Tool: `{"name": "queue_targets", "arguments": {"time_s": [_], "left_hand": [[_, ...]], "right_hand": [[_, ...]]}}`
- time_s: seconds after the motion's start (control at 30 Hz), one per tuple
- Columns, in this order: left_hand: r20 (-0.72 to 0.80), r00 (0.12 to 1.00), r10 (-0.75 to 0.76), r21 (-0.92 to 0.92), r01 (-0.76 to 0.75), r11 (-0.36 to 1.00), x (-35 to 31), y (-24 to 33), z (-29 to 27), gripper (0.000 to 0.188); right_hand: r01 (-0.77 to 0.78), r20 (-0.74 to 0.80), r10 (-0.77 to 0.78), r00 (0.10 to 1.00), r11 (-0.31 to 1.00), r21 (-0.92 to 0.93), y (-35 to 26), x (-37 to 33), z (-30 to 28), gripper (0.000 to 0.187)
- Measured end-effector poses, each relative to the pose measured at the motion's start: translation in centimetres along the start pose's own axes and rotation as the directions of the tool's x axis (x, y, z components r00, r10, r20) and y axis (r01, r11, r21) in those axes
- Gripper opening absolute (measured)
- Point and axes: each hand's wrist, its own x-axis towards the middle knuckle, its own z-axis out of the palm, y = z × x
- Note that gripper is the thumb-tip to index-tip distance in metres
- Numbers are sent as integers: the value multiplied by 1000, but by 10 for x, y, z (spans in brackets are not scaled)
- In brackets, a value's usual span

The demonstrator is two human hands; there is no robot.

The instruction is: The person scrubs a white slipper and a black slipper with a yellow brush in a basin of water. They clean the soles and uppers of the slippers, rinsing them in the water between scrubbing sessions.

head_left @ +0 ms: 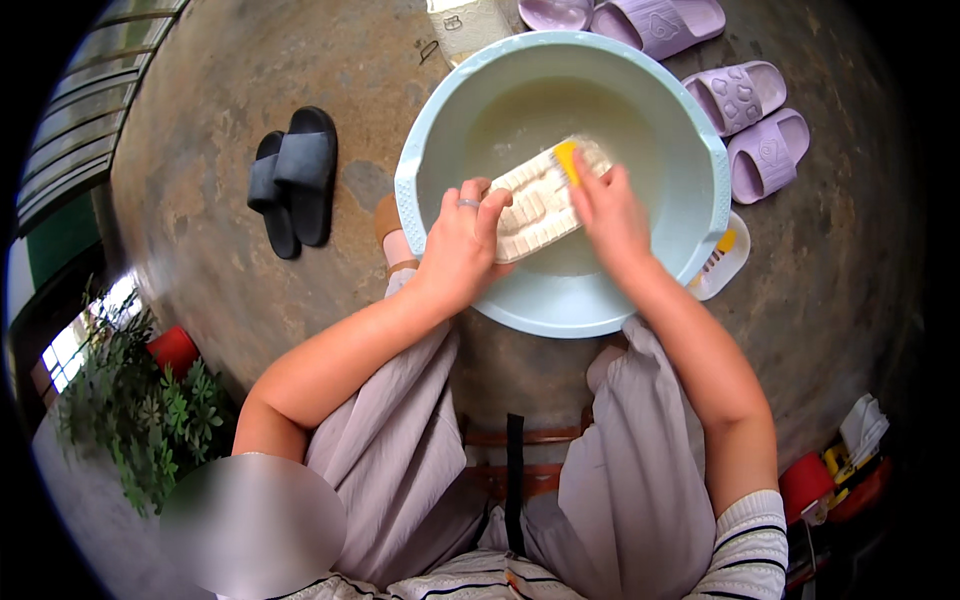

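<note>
My left hand (460, 245), with a ring on one finger, grips the heel or toe end of a cream slipper (530, 212). The slipper is tilted with its ridged sole facing up, above the basin. In my right hand (613, 222) is a small yellow scrubbing brush (567, 160), its bristles against the far end of the sole. My right hand is slightly blurred. Beneath both hands stands a large pale blue basin (412, 165) holding cloudy water.
Lilac slippers (660, 25) lie beyond and right of the basin, near another cream slipper (468, 28). A white slipper with a yellow pattern (722, 262) touches the basin's right side. Dark slides (305, 165) lie left. A plant (150, 410) and red pot (173, 350) stand lower left.
</note>
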Motion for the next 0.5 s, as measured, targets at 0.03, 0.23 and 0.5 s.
{"name": "queue_targets", "arguments": {"time_s": [0.03, 0.23, 0.5], "left_hand": [[-8, 1000, 8, 3, -8, 1000, 0, 1, 2, 94], [-62, 998, -19, 33, 21, 999, 3, -1, 1, 93], [-61, 998, -29, 7, 30, 1000, 3, 2, -2, 94]], "right_hand": [[-81, -20, 80, 997, 996, -47, 7, 0, 0, 48], [128, 17, -129, 992, 991, 47, -23, -15, -3, 46], [170, 91, -187, 978, 972, 165, -52, -36, -15, 48]]}}
